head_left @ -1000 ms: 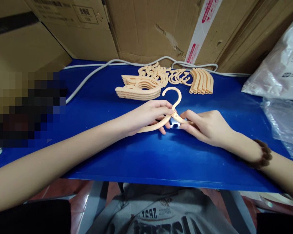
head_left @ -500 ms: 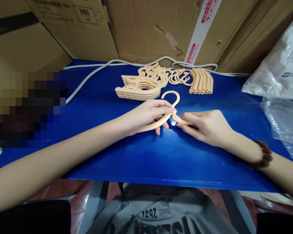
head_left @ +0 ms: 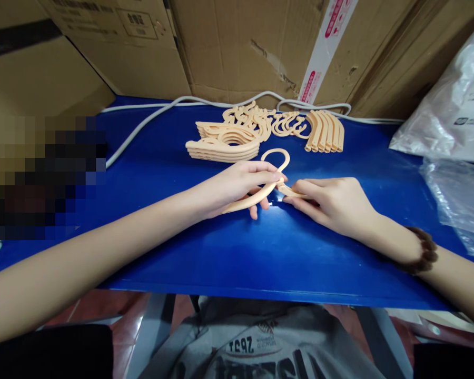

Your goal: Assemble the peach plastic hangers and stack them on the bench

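My left hand (head_left: 243, 184) is closed around a cream plastic clothes hanger piece (head_left: 256, 199), made of a curved arm with a round hook (head_left: 286, 157) rising above my fingers. Part of that arm is hidden behind my palm. In my right hand (head_left: 332, 202) I pinch a separate-looking hanger arm (head_left: 288, 191), its end held against the joint at the base of the hook. Most of this second arm is covered by my right fingers. Whether the two parts are locked together I cannot tell.
Behind my hands lie a stack of hangers (head_left: 223, 152), a heap of loose hooks (head_left: 247, 116) and a row of hanger arms (head_left: 326, 131). A white cable (head_left: 142, 123) runs along cardboard boxes (head_left: 237, 52). Plastic bags (head_left: 446, 116) lie at the right of the blue table (head_left: 221, 258).
The arm in my right hand has turned slightly, its end now showing a rounder face at the joint. Both hands stay in nearly the same place.
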`<state>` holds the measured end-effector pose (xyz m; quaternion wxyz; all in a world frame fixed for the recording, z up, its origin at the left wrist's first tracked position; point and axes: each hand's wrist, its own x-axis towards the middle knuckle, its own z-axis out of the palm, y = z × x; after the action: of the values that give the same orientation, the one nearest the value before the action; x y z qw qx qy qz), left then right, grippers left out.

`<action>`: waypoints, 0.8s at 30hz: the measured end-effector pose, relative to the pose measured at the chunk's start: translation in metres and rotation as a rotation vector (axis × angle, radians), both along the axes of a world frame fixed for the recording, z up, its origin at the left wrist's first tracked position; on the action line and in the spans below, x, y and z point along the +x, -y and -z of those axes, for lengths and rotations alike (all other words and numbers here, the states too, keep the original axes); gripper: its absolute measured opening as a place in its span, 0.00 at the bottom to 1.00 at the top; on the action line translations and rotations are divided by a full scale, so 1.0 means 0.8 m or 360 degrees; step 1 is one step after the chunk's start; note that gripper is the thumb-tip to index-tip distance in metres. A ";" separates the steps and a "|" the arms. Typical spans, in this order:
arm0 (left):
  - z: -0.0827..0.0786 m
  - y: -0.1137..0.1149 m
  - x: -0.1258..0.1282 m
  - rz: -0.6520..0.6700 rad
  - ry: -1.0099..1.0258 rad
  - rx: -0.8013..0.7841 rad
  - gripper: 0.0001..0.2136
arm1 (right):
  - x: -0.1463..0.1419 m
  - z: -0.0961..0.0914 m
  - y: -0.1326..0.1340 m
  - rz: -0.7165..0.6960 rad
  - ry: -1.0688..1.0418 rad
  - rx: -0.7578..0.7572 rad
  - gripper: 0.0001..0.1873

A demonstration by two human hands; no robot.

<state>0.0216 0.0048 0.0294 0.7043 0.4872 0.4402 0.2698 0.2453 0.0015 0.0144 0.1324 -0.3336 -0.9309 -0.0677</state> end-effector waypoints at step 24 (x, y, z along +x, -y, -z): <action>0.001 0.000 0.000 0.0014 -0.0007 0.0007 0.05 | 0.003 0.001 0.000 0.0033 -0.0001 0.0038 0.22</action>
<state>0.0218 0.0046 0.0286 0.7035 0.4914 0.4388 0.2667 0.2474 0.0016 0.0137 0.1359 -0.3417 -0.9264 -0.0802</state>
